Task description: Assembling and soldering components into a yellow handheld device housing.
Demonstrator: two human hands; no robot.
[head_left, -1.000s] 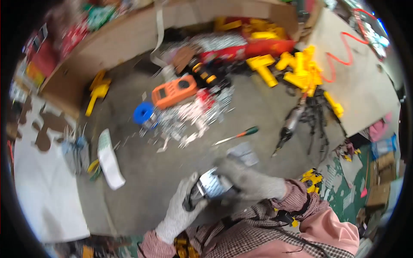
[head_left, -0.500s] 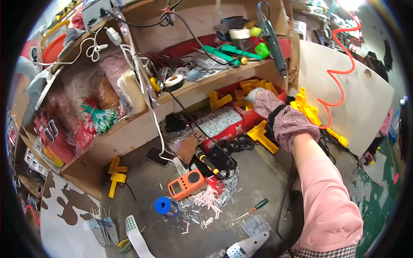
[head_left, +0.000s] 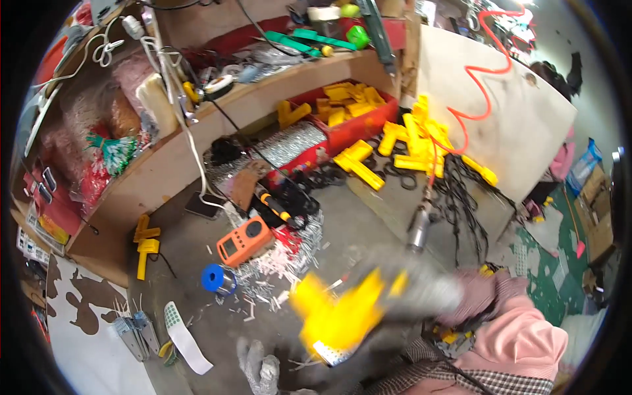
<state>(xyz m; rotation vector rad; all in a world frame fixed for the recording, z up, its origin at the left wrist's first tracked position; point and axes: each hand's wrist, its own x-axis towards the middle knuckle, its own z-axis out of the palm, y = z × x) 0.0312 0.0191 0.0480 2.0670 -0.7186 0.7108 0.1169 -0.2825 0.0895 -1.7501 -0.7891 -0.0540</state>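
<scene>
My right hand [head_left: 418, 286], in a grey glove and smeared by motion, is closed around a yellow plastic housing [head_left: 342, 313] above the front of the bench. The housing is blurred and may be more than one piece. A whitish, dotted plate [head_left: 332, 352] shows just under its lower end; whether they touch I cannot tell. Low in the picture, my gloved left hand [head_left: 259, 368] has its fingers up and apart, with nothing visible between them. Left of it lies a white strip with green dots [head_left: 185, 339].
A red bin [head_left: 362, 125] holds several yellow housings; more lie beside it with black cables [head_left: 457, 197]. A metal air tool [head_left: 419, 227] hangs on a red coiled hose [head_left: 469, 99]. An orange meter [head_left: 245, 241], blue-ended wire spool [head_left: 217, 279] and scattered small tubes [head_left: 263, 270] occupy the bench.
My right hand has come back from the red bin toward me, now with a yellow housing. My left hand's fingers have come into view. The view has shifted right and down.
</scene>
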